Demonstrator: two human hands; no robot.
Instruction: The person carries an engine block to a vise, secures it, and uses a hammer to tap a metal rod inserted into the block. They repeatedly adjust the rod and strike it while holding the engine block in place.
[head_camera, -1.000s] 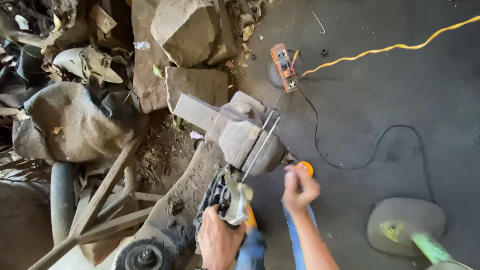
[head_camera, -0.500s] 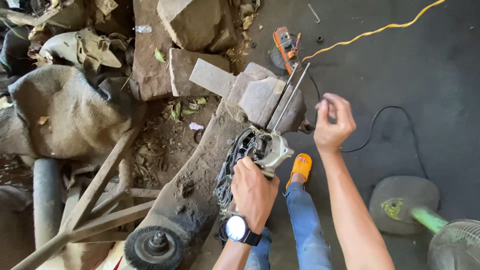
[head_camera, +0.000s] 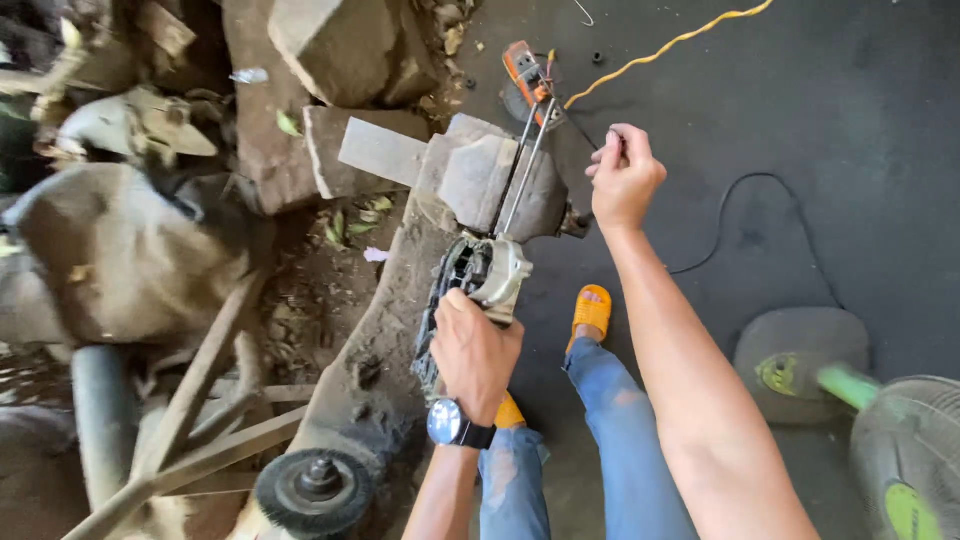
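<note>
Motor housing (head_camera: 492, 275) under left hand (head_camera: 475, 350) fingers, right hand (head_camera: 622, 180) pinching rod (head_camera: 520, 175).

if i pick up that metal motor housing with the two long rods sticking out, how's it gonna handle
The motor housing looks like cast metal, so probably heavy for its size and rigid. The thin rods may flex or snag. The left hand grips it from behind, and its rounded body might roll if released.
</note>
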